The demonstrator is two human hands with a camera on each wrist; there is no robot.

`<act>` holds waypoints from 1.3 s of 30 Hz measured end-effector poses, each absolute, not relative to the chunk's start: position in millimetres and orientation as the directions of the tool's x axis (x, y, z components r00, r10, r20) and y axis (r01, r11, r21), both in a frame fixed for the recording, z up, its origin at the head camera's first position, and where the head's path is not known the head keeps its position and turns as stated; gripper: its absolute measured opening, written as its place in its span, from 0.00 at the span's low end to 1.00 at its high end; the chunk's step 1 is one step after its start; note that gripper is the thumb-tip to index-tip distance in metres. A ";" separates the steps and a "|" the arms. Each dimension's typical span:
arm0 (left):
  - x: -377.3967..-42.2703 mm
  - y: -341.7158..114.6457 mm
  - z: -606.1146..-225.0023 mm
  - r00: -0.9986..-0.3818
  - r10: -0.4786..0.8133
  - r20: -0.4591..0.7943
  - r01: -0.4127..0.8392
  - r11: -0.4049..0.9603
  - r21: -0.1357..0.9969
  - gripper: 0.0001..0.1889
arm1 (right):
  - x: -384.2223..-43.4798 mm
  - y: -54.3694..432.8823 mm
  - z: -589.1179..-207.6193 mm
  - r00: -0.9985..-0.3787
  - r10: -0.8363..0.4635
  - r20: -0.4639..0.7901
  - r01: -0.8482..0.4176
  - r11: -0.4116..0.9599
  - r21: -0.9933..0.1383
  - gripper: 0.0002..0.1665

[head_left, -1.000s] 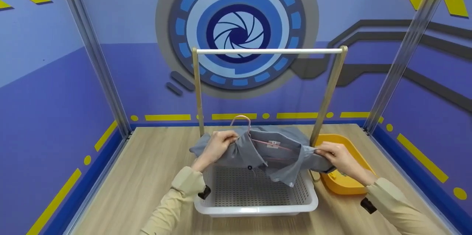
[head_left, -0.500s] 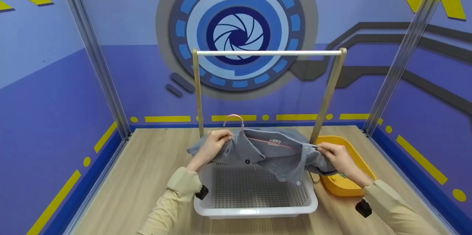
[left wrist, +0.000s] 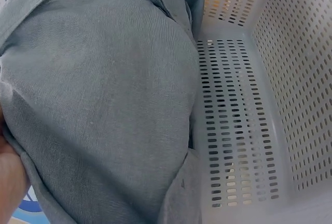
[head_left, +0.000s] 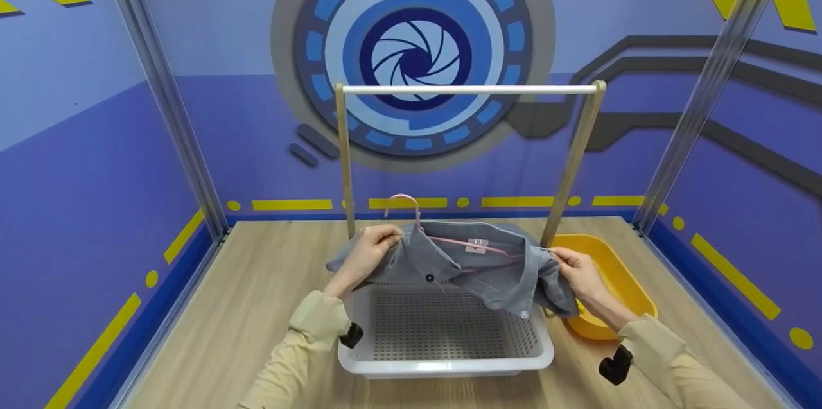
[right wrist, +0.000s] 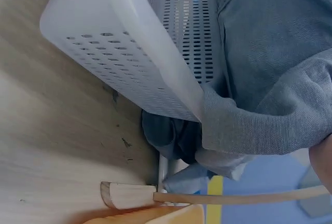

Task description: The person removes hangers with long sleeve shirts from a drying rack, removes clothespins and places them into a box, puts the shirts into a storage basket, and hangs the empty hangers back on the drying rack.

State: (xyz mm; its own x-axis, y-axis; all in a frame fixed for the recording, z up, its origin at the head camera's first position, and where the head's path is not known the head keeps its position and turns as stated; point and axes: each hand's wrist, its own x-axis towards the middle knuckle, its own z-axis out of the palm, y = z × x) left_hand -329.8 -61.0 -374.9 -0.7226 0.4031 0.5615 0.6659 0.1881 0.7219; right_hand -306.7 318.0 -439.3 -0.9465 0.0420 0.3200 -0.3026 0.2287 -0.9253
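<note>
A grey-blue collared shirt (head_left: 504, 290) is stretched out over the basket, its collar facing up and a dark button at its front. Inside it sits a pink clothes hanger (head_left: 403, 195), whose hook rises from the neck and whose bar shows across the opening. My left hand (head_left: 370, 252) pinches the shirt's left shoulder. At the other shoulder, the fingers of my right hand (head_left: 584, 274) pinch the cloth, with a sleeve hanging below. Wide grey fabric (left wrist: 104, 79) fills the left wrist view. In the right wrist view, a fold of the shirt (right wrist: 270, 125) overlaps the basket's rim.
Below the shirt stands a white perforated basket (head_left: 446, 367) on the wooden table (head_left: 257, 306). A clothes rack with a white rod (head_left: 469, 90) and wooden posts rises behind. To the right lies a yellow tray (head_left: 632, 280), partly covered by my right hand.
The hanger's hook has shifted left and slightly up. My left hand has moved a little left. On the right side the sleeve has swung down and inward, baring more of the yellow tray.
</note>
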 end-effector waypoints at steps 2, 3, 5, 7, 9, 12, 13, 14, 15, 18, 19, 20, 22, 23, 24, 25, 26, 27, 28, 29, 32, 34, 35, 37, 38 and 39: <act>-329.8 -60.6 -375.0 -0.722 0.401 0.563 0.668 0.194 0.718 0.06 | -307.0 320.4 -438.8 -0.952 0.025 0.304 -0.291 0.216 -0.932 0.09; -329.9 -60.4 -375.0 -0.722 0.399 0.566 0.670 0.198 0.715 0.06 | -307.2 321.9 -438.1 -0.953 0.012 0.301 -0.293 0.207 -0.934 0.09; -329.9 -59.9 -374.1 -0.723 0.396 0.566 0.670 0.202 0.714 0.06 | -307.8 324.9 -436.3 -0.953 -0.006 0.302 -0.298 0.188 -0.936 0.09; -329.9 -59.6 -372.9 -0.727 0.393 0.564 0.667 0.203 0.717 0.05 | -308.1 327.3 -433.9 -0.952 -0.013 0.306 -0.303 0.180 -0.936 0.11; -329.9 -59.4 -371.4 -0.733 0.387 0.559 0.660 0.205 0.723 0.05 | -308.2 328.6 -430.9 -0.948 -0.017 0.318 -0.315 0.184 -0.931 0.13; -329.8 -59.1 -369.9 -0.737 0.381 0.558 0.656 0.207 0.725 0.05 | -307.4 328.7 -426.0 -0.940 -0.015 0.341 -0.336 0.223 -0.915 0.15; -329.8 -59.0 -369.7 -0.735 0.380 0.562 0.659 0.206 0.723 0.05 | -307.0 328.2 -424.2 -0.934 -0.012 0.356 -0.349 0.238 -0.907 0.15; -329.7 -58.7 -369.4 -0.734 0.378 0.565 0.661 0.206 0.721 0.05 | -306.2 327.5 -422.2 -0.926 -0.011 0.378 -0.368 0.253 -0.895 0.14; -329.6 -58.6 -369.3 -0.731 0.377 0.569 0.665 0.207 0.718 0.05 | -305.5 326.4 -420.0 -0.914 -0.007 0.405 -0.392 0.271 -0.879 0.13; -329.3 -57.8 -368.9 -0.723 0.372 0.582 0.677 0.209 0.706 0.05 | -299.1 319.1 -409.2 -0.865 0.011 0.502 -0.479 0.284 -0.831 0.11; -329.2 -57.5 -368.8 -0.721 0.370 0.586 0.679 0.212 0.702 0.05 | -296.4 315.9 -405.3 -0.847 0.019 0.532 -0.505 0.284 -0.815 0.11; -329.1 -57.3 -368.7 -0.720 0.367 0.589 0.682 0.218 0.698 0.05 | -293.0 312.7 -401.1 -0.831 0.026 0.555 -0.525 0.292 -0.799 0.11; -328.7 -56.9 -368.5 -0.722 0.361 0.590 0.681 0.226 0.696 0.05 | -285.1 305.0 -392.7 -0.806 0.043 0.590 -0.550 0.317 -0.773 0.11; -328.8 -56.7 -368.6 -0.723 0.357 0.591 0.682 0.231 0.694 0.05 | -282.1 301.7 -390.0 -0.795 0.049 0.605 -0.557 0.339 -0.758 0.11; -328.8 -56.4 -368.6 -0.725 0.353 0.592 0.681 0.233 0.694 0.05 | -278.8 298.0 -387.3 -0.780 0.052 0.624 -0.565 0.373 -0.736 0.11; -329.0 -56.3 -368.8 -0.724 0.349 0.596 0.683 0.234 0.692 0.05 | -275.7 294.1 -384.9 -0.762 0.051 0.646 -0.574 0.407 -0.710 0.11; -329.1 -56.1 -369.1 -0.722 0.345 0.600 0.685 0.233 0.690 0.05 | -272.9 290.3 -383.1 -0.742 0.047 0.669 -0.586 0.440 -0.681 0.10; -331.6 -55.9 -371.7 -0.722 0.341 0.602 0.685 0.230 0.691 0.05 | -270.8 286.6 -382.1 -0.719 0.041 0.694 -0.600 0.468 -0.649 0.09; -334.7 -55.7 -374.9 -0.720 0.336 0.608 0.688 0.229 0.688 0.05 | -269.4 283.3 -381.8 -0.695 0.033 0.718 -0.615 0.489 -0.618 0.09; -338.0 -55.5 -378.4 -0.717 0.333 0.612 0.691 0.226 0.687 0.05 | -268.5 280.5 -382.2 -0.669 0.021 0.743 -0.633 0.507 -0.585 0.09; -349.4 -55.1 -390.3 -0.716 0.326 0.617 0.693 0.224 0.686 0.05 | -269.6 275.8 -388.1 -0.609 -0.013 0.793 -0.668 0.546 -0.505 0.14; -355.2 -54.8 -396.1 -0.720 0.321 0.615 0.689 0.227 0.688 0.06 | -273.4 275.7 -395.5 -0.585 -0.030 0.811 -0.677 0.569 -0.467 0.20; -356.8 -54.4 -397.6 -0.721 0.321 0.614 0.688 0.228 0.689 0.06 | -275.1 275.9 -399.5 -0.576 -0.037 0.817 -0.676 0.583 -0.450 0.22; -359.1 -53.7 -399.5 -0.719 0.321 0.617 0.691 0.230 0.685 0.06 | -279.4 277.2 -407.7 -0.566 -0.046 0.823 -0.670 0.608 -0.427 0.27; -359.9 -53.2 -400.2 -0.718 0.321 0.618 0.692 0.229 0.685 0.06 | -280.2 276.6 -410.4 -0.560 -0.050 0.827 -0.667 0.619 -0.414 0.28; -360.4 -52.8 -400.7 -0.718 0.320 0.618 0.691 0.226 0.686 0.06 | -280.8 276.0 -412.7 -0.553 -0.054 0.831 -0.665 0.630 -0.401 0.29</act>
